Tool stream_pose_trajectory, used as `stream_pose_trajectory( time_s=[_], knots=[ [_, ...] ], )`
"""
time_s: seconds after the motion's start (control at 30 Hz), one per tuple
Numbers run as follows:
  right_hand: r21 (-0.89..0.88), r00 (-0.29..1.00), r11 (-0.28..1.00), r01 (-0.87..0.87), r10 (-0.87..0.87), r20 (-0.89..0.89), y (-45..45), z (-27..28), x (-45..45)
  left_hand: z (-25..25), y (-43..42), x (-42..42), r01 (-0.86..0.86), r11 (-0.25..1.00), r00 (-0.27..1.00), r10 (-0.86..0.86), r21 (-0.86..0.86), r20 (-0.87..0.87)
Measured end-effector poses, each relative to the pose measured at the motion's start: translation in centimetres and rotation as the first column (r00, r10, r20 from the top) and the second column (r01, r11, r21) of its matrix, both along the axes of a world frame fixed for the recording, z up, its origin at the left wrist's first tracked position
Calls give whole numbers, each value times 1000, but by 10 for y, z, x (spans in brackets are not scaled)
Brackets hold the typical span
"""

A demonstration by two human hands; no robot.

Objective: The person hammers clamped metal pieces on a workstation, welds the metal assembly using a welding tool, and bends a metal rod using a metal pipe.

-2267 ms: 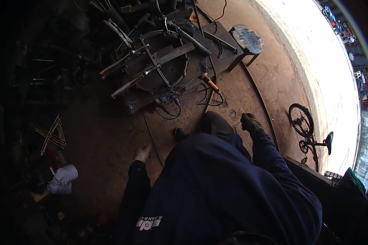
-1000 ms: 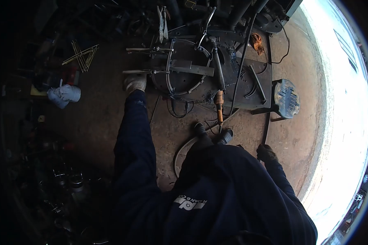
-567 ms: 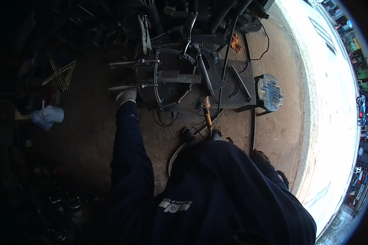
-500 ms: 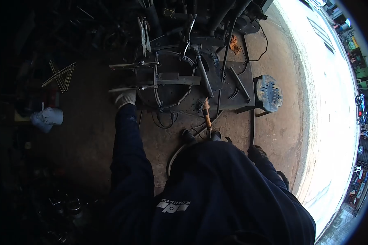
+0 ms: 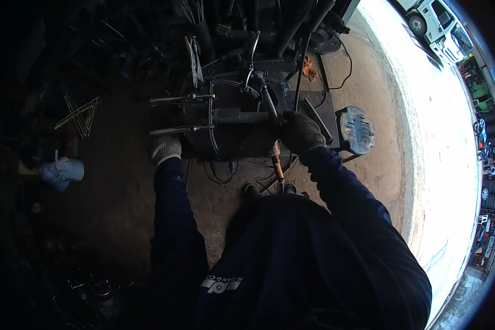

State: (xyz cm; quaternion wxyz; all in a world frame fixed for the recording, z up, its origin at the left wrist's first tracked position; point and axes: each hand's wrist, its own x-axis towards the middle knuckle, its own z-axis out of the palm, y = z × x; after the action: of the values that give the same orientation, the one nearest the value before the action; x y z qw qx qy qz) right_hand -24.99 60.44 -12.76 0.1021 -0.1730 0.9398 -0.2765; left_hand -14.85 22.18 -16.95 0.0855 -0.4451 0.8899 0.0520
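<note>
My left hand, in a pale knit glove, is curled at the left side of the dark metal table, just below the handle of a locking clamp. Shadow hides what its fingers hold. My right hand, in a dark glove, reaches over the table at the lower end of a metal bar; its fingers are too dark to read. Between my hands lies a round metal hoop, with a flat strip across it. A second locking clamp grips the hoop's left side.
More locking clamps stand at the back. An orange-handled torch-like tool hangs at the front edge, near cables. A blue-grey stool stands right. Thin rods and a pale cloth-like bundle lie left.
My right hand has come up from beside my body onto the table by the metal bar. My left hand stays by the clamp handle. The view has shifted slightly; a white truck now shows outside.
</note>
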Motion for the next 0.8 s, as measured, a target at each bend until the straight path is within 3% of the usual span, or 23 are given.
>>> stream_pose_trajectory(
  time_s=[0.03,0.13,0.23,0.37,0.4,0.43,0.47,0.53,0.57,0.63,0.7,0.8],
  knots=[
    [113,996,991,-72,64,70,-9,2,-5,-6,-4,1,11,999,1000,-10,30,-27],
    [129,995,991,-23,10,96,-24,2,-8,-22,-9,-1,-15,999,999,13,46,36],
    [209,985,969,-135,108,136,-23,7,-20,-20,-8,-1,36,993,998,-41,110,45],
    [114,973,991,-72,44,228,-12,-30,-44,-14,-7,-3,-18,993,1000,17,114,8],
    [-195,909,979,54,32,415,-10,-26,-40,-15,-11,-4,23,988,998,-32,150,54],
    [-451,811,861,237,81,580,-9,-22,-36,-17,-13,-2,65,980,992,-84,186,97],
    [-448,812,865,228,85,578,-7,-18,-31,-19,-13,0,57,980,993,-76,191,94],
    [-351,799,821,450,-194,569,-3,-9,-9,-21,-12,2,89,991,996,-86,105,-35],
    [-406,946,881,244,-123,300,20,-50,-4,-22,-12,3,74,991,997,-71,112,-37],
    [-341,999,939,41,-50,-18,62,-89,20,-22,-14,4,83,989,992,-70,122,-107],
    [-283,996,957,63,-78,-41,90,-91,48,-2,-8,7,63,987,998,-59,145,-29],
    [-256,981,948,190,-174,82,124,-94,73,-5,-8,6,78,987,995,-87,141,54]
  ],
)
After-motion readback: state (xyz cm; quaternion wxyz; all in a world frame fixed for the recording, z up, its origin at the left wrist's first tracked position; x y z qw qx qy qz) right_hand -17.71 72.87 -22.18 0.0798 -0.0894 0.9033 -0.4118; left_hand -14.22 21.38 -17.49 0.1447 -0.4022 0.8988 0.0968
